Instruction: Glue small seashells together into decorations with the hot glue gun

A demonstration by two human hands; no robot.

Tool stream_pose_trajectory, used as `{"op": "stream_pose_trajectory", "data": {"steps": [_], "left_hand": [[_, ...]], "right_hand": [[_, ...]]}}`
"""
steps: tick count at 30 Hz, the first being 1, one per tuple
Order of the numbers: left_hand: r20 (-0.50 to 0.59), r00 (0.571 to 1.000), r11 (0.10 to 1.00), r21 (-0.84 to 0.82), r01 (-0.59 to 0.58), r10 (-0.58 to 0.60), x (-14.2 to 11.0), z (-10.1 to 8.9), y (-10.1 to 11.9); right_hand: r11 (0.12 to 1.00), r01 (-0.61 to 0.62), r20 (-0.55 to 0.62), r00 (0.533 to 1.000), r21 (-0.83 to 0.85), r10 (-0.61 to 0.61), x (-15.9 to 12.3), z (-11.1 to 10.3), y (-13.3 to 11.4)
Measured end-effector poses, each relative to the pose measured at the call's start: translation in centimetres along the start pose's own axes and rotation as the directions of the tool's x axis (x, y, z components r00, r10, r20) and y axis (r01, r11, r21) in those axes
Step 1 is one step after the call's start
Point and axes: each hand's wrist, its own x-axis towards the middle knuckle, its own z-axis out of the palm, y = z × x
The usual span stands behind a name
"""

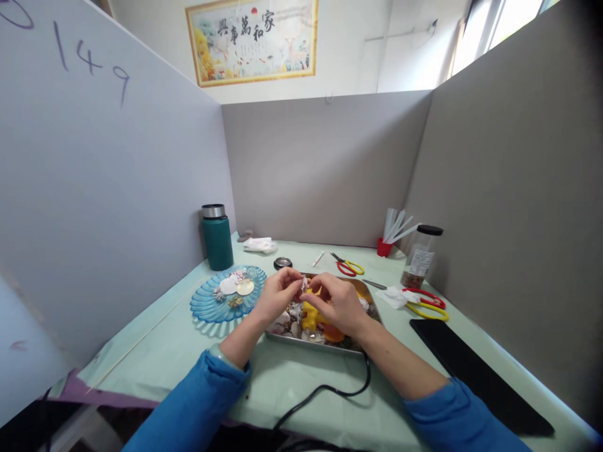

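Observation:
Over the metal tray (320, 346), my left hand (277, 294) pinches a small whitish, shell-like piece (304, 285) between thumb and fingertips. My right hand (342, 302) meets it from the other side, its thumb and forefinger curled at the same piece. Fingers cover much of this piece, so its exact kind is unclear. In the tray beneath lie several shells (282, 323), a bright yellow object (310, 316) and an orange piece (333, 333), all partly hidden by my hands.
Left stand a blue scalloped plate (202, 307) with shells and trinkets and a green bottle (217, 242). Behind lie a round metal tin (283, 263) and scissors (348, 268). To the right are a jar (419, 258), larger scissors (428, 304) and a black slab (475, 376). A black cord (325, 388) crosses the front.

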Motion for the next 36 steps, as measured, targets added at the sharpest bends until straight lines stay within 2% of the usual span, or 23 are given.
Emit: {"op": "stream_pose_trajectory", "data": {"steps": [8,16,25,28,32,36], "left_hand": [[0.024,0.999,0.999,-0.005,0.036,-0.036,-0.04,-0.31,0.02],[0.017,0.998,0.994,-0.083,0.065,-0.064,-0.01,-0.12,0.3],[0.051,0.991,0.977,-0.172,0.127,-0.12,0.03,-0.34,0.31],[0.064,0.992,0.978,-0.173,0.116,-0.106,0.02,-0.34,0.21],[0.066,0.995,0.978,-0.189,0.092,-0.081,0.02,-0.39,0.18],[0.066,0.994,0.968,-0.23,0.1,-0.087,-0.01,-0.53,0.19]], "right_hand": [[1.0,-0.017,-0.035,0.999,0.016,0.017,-0.02,0.05,0.02],[1.0,0.018,-0.039,0.999,-0.006,-0.018,-0.01,0.02,0.07],[0.997,0.073,-0.034,0.997,-0.035,-0.074,0.02,-0.09,0.02],[0.995,0.081,-0.033,0.996,-0.053,-0.083,0.06,-0.08,0.01],[0.996,0.073,-0.01,0.997,-0.056,-0.073,0.0,0.01,0.12],[1.0,0.016,-0.035,0.999,-0.026,-0.017,-0.06,0.23,0.43]]}}
